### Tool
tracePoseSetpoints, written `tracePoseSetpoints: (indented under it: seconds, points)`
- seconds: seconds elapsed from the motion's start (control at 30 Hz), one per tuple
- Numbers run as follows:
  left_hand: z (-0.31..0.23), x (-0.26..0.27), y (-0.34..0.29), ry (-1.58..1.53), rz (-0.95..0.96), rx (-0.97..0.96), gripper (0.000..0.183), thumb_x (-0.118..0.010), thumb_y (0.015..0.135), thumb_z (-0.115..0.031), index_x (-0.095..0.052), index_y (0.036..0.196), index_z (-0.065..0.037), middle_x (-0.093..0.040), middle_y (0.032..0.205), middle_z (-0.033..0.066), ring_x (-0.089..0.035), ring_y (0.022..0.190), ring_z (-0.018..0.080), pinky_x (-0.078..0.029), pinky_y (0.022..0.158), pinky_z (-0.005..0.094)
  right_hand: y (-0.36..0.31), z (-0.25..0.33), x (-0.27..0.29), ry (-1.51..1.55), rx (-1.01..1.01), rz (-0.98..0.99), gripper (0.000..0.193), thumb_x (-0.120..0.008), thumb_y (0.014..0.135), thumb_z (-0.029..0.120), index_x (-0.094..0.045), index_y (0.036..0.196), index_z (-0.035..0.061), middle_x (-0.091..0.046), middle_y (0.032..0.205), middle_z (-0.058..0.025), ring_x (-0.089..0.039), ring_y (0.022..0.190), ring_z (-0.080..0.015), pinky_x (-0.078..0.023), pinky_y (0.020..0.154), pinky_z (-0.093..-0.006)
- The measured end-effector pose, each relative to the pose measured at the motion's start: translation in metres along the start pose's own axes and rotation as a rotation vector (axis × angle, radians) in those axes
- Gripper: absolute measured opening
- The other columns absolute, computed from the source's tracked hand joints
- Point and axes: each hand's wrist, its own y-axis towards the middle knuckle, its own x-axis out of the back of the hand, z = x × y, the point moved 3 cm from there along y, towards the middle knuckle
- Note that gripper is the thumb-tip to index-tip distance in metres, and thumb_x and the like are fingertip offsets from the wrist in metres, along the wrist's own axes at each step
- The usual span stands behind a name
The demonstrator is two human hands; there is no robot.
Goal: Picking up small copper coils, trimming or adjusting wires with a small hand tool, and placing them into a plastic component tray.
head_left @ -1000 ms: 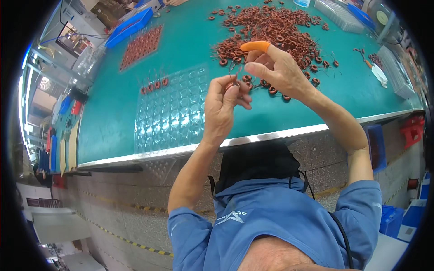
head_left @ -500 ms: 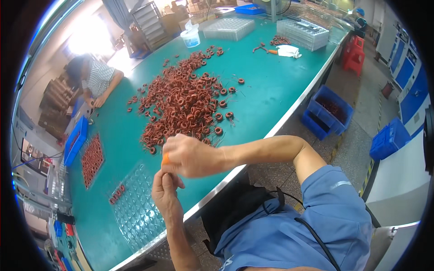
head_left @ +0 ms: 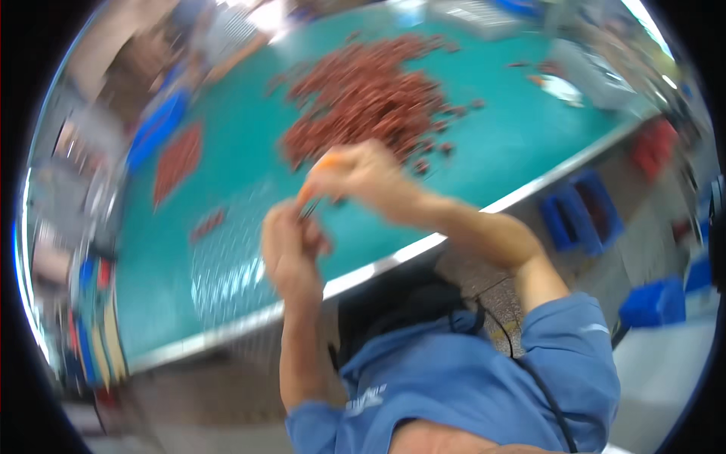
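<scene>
- There is a big green table (head_left: pixel 514 144), and its front edge is pale and shiny.
- The floor (head_left: pixel 189 408) is greyish brown; its details are blurred.
- At the right, blue bins (head_left: pixel 558 223) stand below the table, and a red object (head_left: pixel 654 150) is beside its edge.
- A white light strip (head_left: pixel 30 280) curves along the left rim.
- A bright patch (head_left: pixel 268 15) shines at the top.

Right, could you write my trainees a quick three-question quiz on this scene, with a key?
1. True or false: the clear blister tray lies farther from the person than the pile of toroidal coils.

2. Which side wears the orange finger cover?
A) left
B) right
C) neither

3. Fill in: the tabletop is ____ in colour.

Key:
1. False; it lies nearer.
2. B, the right hand.
3. Green.
</scene>
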Motion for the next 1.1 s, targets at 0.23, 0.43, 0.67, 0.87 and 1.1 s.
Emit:
tracePoseSetpoints:
  seconds: [0.23, 0.43, 0.67, 0.87, 1.1]
  points:
    - [-0.002, 0.038, -0.003, -0.013, 0.092, -0.041, 0.029, -0.049, 0.1, -0.012, -0.044, 0.126, -0.001, -0.051, 0.086, 0.0049, -0.053, 0.073, 0.0147, -0.046, 0.068, 0.0276, -0.005, -0.026, -0.009, 0.133, 0.036, 0.025, 0.034, -0.06, 0.095, 0.029, -0.064, 0.111, -0.0005, -0.064, 0.087, -0.0019, -0.059, 0.078, -0.0087, -0.047, 0.069, -0.0233]
    - [-0.002, 0.029, -0.01, 0.236, 0.135, -0.098, 0.027, -0.053, 0.097, -0.009, -0.048, 0.122, 0.001, -0.059, 0.082, 0.0047, -0.054, 0.069, 0.0099, -0.045, 0.065, 0.0244, -0.013, -0.035, -0.037, 0.017, 0.092, 0.073, 0.032, -0.059, 0.096, 0.029, -0.068, 0.101, -0.0021, -0.065, 0.076, -0.0031, -0.058, 0.067, -0.0086, -0.047, 0.061, -0.0215]
    - [-0.007, 0.031, -0.019, 0.519, 0.054, -0.24, 0.024, -0.056, 0.096, -0.01, -0.051, 0.118, -0.002, -0.057, 0.072, 0.0038, -0.053, 0.061, 0.0106, -0.044, 0.056, 0.0259, -0.018, -0.036, -0.036, 0.533, -0.277, 0.053, 0.041, -0.055, 0.096, 0.034, -0.066, 0.077, -0.001, -0.056, 0.057, -0.0027, -0.05, 0.05, -0.0075, -0.036, 0.046, -0.0211]
    - [-0.005, 0.04, -0.016, 0.109, 0.195, 0.036, 0.033, -0.051, 0.1, -0.025, -0.048, 0.119, 0.002, -0.053, 0.08, 0.0057, -0.055, 0.061, 0.0141, -0.047, 0.055, 0.0259, -0.013, -0.04, -0.041, 0.189, -0.024, -0.075, 0.043, -0.053, 0.098, 0.039, -0.063, 0.107, -0.0021, -0.05, 0.061, 0.0013, -0.041, 0.05, -0.0028, -0.03, 0.045, -0.0185]
    - [0.004, 0.039, -0.015, 0.333, 0.225, 0.063, 0.037, -0.043, 0.103, -0.032, -0.055, 0.111, 0.002, -0.055, 0.07, 0.0035, -0.055, 0.059, 0.0125, -0.045, 0.056, 0.0255, -0.015, -0.053, -0.037, 0.388, -0.117, -0.021, 0.032, -0.061, 0.095, 0.031, -0.067, 0.089, -0.0002, -0.05, 0.056, 0.0014, -0.042, 0.045, -0.0046, -0.03, 0.041, -0.0196]
